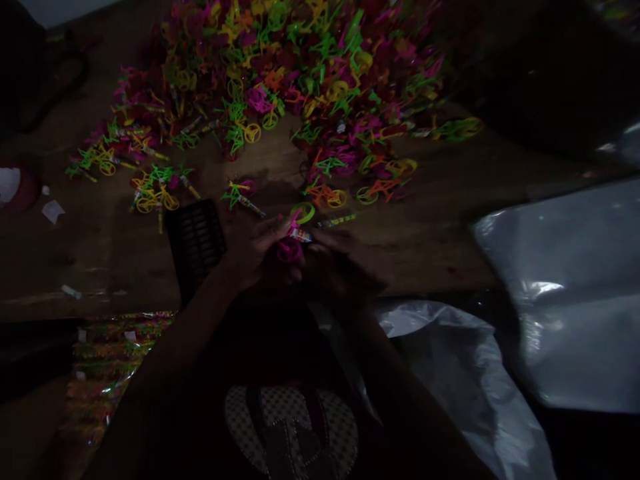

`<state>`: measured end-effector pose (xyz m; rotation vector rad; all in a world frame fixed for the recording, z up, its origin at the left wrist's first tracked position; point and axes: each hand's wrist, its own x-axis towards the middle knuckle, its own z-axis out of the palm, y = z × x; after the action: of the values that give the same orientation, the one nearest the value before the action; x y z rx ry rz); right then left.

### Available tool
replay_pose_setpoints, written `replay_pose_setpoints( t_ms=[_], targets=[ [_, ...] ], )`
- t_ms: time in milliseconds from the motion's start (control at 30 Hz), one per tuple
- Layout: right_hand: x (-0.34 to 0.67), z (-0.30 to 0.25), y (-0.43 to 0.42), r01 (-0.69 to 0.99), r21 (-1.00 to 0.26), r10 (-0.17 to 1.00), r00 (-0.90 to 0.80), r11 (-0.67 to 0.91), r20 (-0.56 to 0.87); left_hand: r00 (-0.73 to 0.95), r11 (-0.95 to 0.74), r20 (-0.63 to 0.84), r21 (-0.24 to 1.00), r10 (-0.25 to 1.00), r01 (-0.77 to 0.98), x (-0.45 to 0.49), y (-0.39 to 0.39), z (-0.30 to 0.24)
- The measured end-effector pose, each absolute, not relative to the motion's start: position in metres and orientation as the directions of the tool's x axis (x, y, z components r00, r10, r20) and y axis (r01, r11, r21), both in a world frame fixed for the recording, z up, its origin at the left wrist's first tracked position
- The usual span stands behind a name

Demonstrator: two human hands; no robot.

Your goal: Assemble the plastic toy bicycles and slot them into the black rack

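My left hand [257, 247] is closed on a small plastic toy bicycle [290, 250], pink with a yellow-green wheel. A thin printed tube [301, 235] lies across this toy and points to the right. At the tube's right end are the closed fingers of my right hand [340, 257], which is dark and slightly blurred. Just beyond the hands, a yellow striped tube [337, 221] rests on the table. A green and yellow toy bicycle with a printed tube [245, 199] lies just past my left hand.
A large heap of bright plastic toy pieces [310, 67] covers the table's far side. A dark slatted tray [197, 243] is left of my hands. Clear plastic sheets [575, 280] lie at the right, and an open plastic bag [450, 360] hangs below. Packed strips [115, 373] sit lower left.
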<state>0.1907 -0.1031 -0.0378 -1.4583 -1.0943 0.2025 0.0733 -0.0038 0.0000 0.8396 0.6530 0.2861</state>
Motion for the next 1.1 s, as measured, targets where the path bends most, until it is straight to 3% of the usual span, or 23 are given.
replay_pose_setpoints(
  t_ms=[167, 300, 400, 500, 567, 667, 733, 833, 933, 1100],
  targets=[
    [0.211, -0.040, -0.107, 0.533, -0.840, 0.883, 0.340, 0.101, 0.323, 0.713, 0.547, -0.413, 0.836, 0.567, 0.050, 0.073, -0.006, 0.004],
    [0.212, -0.043, -0.101, 0.611, -0.773, 0.860, 0.291, 0.170, 0.419, 0.658, 0.488, -0.407, 0.870, 0.633, 0.069, 0.074, -0.003, 0.000],
    [0.204, -0.047, -0.093, 0.671, -0.709, 0.822, 0.266, 0.217, 0.504, 0.545, 0.294, -0.322, 0.945, 0.775, 0.140, 0.071, 0.010, -0.002],
    [0.207, -0.052, -0.089, 0.695, -0.711, 0.835, 0.325, 0.108, 0.444, 0.462, 0.035, -0.203, 0.937, 0.863, 0.346, 0.061, 0.035, 0.002],
    [0.218, -0.055, -0.091, 0.711, -0.703, 0.827, 0.401, -0.010, 0.394, 0.438, -0.134, -0.155, 0.817, 0.885, 0.561, 0.053, 0.051, 0.007],
    [0.238, -0.063, -0.092, 0.797, -0.591, 0.820, 0.419, -0.127, 0.389, 0.361, -0.321, -0.003, 0.453, 0.932, 0.832, 0.048, 0.065, 0.017],
    [0.247, -0.067, -0.092, 0.851, -0.507, 0.848, 0.365, -0.137, 0.384, 0.310, -0.344, 0.159, 0.282, 0.937, 0.896, 0.056, 0.063, 0.024],
    [0.250, -0.073, -0.089, 0.872, -0.474, 0.873, 0.323, -0.124, 0.366, 0.399, -0.447, 0.231, 0.214, 0.887, 0.869, 0.087, 0.053, 0.028],
    [0.250, -0.076, -0.091, 0.831, -0.549, 0.849, 0.351, -0.088, 0.396, 0.558, -0.575, 0.146, 0.290, 0.817, 0.765, 0.129, 0.044, 0.018],
    [0.253, -0.076, -0.098, 0.676, -0.736, 0.740, 0.514, -0.039, 0.433, 0.555, -0.421, 0.004, 0.656, 0.832, 0.626, 0.166, 0.051, -0.010]
  ],
)
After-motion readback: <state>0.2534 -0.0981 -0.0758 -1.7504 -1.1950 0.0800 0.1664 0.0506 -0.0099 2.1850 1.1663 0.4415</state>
